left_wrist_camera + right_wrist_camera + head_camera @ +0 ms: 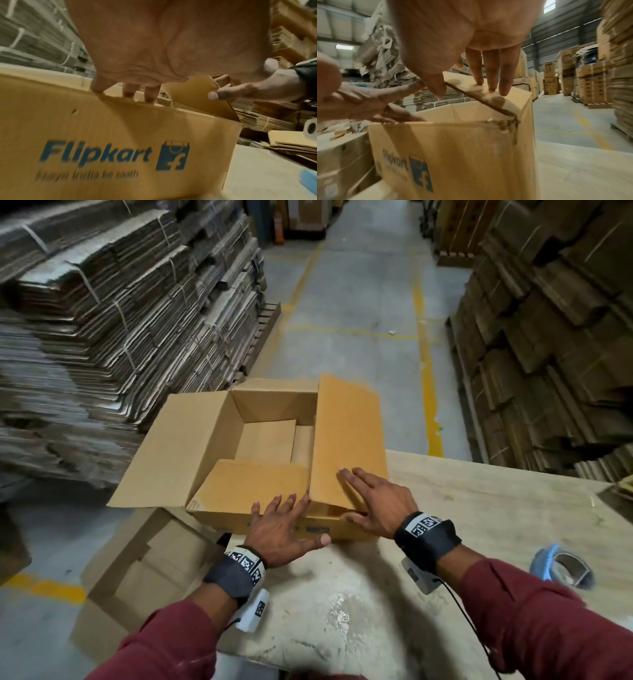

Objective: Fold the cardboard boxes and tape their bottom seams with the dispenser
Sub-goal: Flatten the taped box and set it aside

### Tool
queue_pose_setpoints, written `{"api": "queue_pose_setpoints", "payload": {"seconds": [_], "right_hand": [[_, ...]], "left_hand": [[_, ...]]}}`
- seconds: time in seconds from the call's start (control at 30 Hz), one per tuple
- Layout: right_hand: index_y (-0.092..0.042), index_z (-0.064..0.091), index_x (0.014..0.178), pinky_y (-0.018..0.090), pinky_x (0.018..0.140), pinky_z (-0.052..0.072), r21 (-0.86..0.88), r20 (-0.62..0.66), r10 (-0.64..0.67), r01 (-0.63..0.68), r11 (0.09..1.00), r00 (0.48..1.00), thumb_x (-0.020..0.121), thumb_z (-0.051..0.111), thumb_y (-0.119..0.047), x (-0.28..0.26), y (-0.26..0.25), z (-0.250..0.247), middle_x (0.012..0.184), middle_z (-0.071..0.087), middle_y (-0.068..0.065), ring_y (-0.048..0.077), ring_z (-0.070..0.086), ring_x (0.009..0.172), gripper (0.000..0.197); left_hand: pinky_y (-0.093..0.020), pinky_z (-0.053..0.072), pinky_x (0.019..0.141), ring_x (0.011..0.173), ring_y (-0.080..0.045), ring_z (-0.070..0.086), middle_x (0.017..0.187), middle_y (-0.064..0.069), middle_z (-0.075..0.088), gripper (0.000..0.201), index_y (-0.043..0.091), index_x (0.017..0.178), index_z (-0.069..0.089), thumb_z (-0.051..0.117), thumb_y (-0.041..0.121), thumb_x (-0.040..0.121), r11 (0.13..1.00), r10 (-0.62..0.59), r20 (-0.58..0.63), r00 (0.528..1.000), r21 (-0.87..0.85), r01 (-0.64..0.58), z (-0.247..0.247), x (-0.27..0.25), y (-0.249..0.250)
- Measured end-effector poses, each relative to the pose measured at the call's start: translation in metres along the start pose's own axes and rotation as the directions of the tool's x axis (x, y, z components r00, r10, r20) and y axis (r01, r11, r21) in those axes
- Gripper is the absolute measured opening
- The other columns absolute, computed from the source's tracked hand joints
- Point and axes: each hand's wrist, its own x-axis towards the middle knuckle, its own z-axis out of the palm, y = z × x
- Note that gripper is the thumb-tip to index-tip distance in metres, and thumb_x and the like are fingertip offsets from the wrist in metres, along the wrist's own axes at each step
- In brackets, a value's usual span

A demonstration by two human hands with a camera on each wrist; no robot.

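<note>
Open carton (274, 405) on the table (479, 508), flaps half folded.
Left hand (284, 529) and right hand (376, 501) lie flat-fingered on near and right flaps, gripping nothing.

A brown cardboard box (274, 440) stands at the bench's (479, 508) far left corner, its open side up. The near flap (253, 484) lies folded inward, the right flap (346, 436) tilts partway over the opening, and the left flap (178, 446) is spread outward. Blue "Flipkart" lettering (96, 152) marks its near wall. A blue tape dispenser (561, 568) lies near the bench's right edge, well apart from the box.
</note>
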Motion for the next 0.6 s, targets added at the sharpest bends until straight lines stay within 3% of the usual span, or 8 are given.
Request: {"api": "queue_pose_setpoints", "payload": {"seconds": [0.1, 0.17, 0.27, 0.37, 0.43, 0.5, 0.53, 0.6], "right_hand": [[-0.041, 0.008, 0.159, 0.043, 0.087, 0.055, 0.155, -0.094, 0.095, -0.080, 0.985, 0.991, 0.094, 0.055, -0.048, -0.003, 0.004, -0.003, 0.159, 0.042, -0.006, 0.035, 0.065, 0.114, 0.081], [-0.042, 0.024, 0.155, 0.038, 0.087, 0.056, 0.497, -0.192, 0.277, -0.150, 0.855, 0.942, 0.091, 0.058, -0.038, -0.015, 0.014, -0.002, 0.136, 0.064, -0.004, 0.029, 0.070, 0.104, 0.073], [-0.018, 0.056, 0.132, 0.037, 0.084, 0.059, 0.865, -0.128, 0.647, -0.235, 0.444, 0.752, 0.092, 0.063, -0.028, -0.036, 0.051, 0.018, 0.105, 0.075, 0.002, 0.020, 0.073, 0.086, 0.041], [-0.007, 0.058, 0.103, 0.045, 0.067, 0.063, 0.985, 0.167, 0.798, -0.133, -0.109, 0.580, 0.094, 0.069, -0.012, -0.060, 0.076, 0.027, 0.088, 0.067, 0.020, 0.030, 0.071, 0.070, 0.015], [-0.005, 0.050, 0.104, 0.043, 0.069, 0.063, 0.933, 0.346, 0.778, -0.107, -0.343, 0.524, 0.092, 0.072, 0.000, -0.072, 0.086, 0.034, 0.088, 0.064, 0.020, 0.033, 0.068, 0.072, 0.026], [-0.008, 0.037, 0.131, 0.050, 0.080, 0.061, 0.882, 0.462, 0.751, -0.161, -0.442, 0.472, 0.088, 0.077, -0.001, -0.081, 0.097, 0.050, 0.099, 0.067, 0.023, 0.036, 0.068, 0.081, 0.059], [-0.013, 0.026, 0.146, 0.053, 0.084, 0.060, 0.868, 0.497, 0.758, -0.242, -0.434, 0.421, 0.084, 0.081, -0.005, -0.083, 0.102, 0.059, 0.111, 0.065, 0.027, 0.037, 0.068, 0.087, 0.083], [-0.021, 0.002, 0.159, 0.055, 0.095, 0.054, 0.863, 0.433, 0.842, -0.416, -0.286, 0.321, 0.078, 0.087, -0.020, -0.091, 0.106, 0.067, 0.140, 0.049, 0.030, 0.044, 0.061, 0.111, 0.117]], "left_hand": [[-0.072, 0.011, 0.119, 0.158, -0.035, 0.014, 0.173, 0.000, 0.012, 0.110, 0.061, 0.146, -0.032, 0.013, 0.111, 0.060, 1.000, 0.005, 0.049, 0.999, 0.024, -0.006, -0.017, 0.004, 0.009], [-0.074, 0.018, 0.115, 0.154, -0.037, 0.027, 0.171, -0.004, 0.020, 0.106, 0.063, 0.141, -0.036, 0.017, 0.110, 0.063, 1.000, 0.005, 0.074, 0.997, 0.029, -0.007, -0.029, 0.012, 0.012], [-0.073, 0.021, 0.115, 0.151, -0.035, 0.034, 0.170, -0.009, 0.024, 0.116, 0.057, 0.151, -0.026, 0.021, 0.111, 0.060, 0.992, 0.015, 0.120, 0.993, 0.123, -0.030, -0.046, 0.037, 0.019], [-0.064, 0.027, 0.119, 0.155, -0.035, 0.024, 0.171, -0.014, 0.016, 0.130, 0.043, 0.162, -0.005, 0.039, 0.107, 0.058, 0.978, 0.111, 0.140, 0.984, 0.159, -0.133, -0.062, 0.075, 0.035], [-0.059, 0.028, 0.121, 0.156, -0.035, 0.019, 0.171, -0.016, 0.014, 0.134, 0.037, 0.164, 0.003, 0.056, 0.100, 0.058, 0.970, 0.170, 0.135, 0.976, 0.149, -0.190, -0.072, 0.101, 0.054], [-0.061, 0.022, 0.123, 0.159, -0.033, 0.010, 0.173, -0.014, 0.008, 0.134, 0.034, 0.165, 0.004, 0.068, 0.091, 0.062, 0.971, 0.160, 0.113, 0.981, 0.160, -0.177, -0.079, 0.125, 0.073], [-0.064, 0.017, 0.123, 0.159, -0.032, 0.005, 0.173, -0.011, 0.004, 0.134, 0.034, 0.165, 0.003, 0.070, 0.088, 0.063, 0.974, 0.127, 0.105, 0.986, 0.172, -0.144, -0.083, 0.134, 0.081], [-0.067, 0.010, 0.121, 0.159, -0.033, -0.002, 0.173, -0.008, 0.003, 0.133, 0.032, 0.166, 0.000, 0.068, 0.089, 0.066, 0.975, 0.048, 0.125, 0.991, 0.210, -0.074, -0.087, 0.152, 0.091]]}}
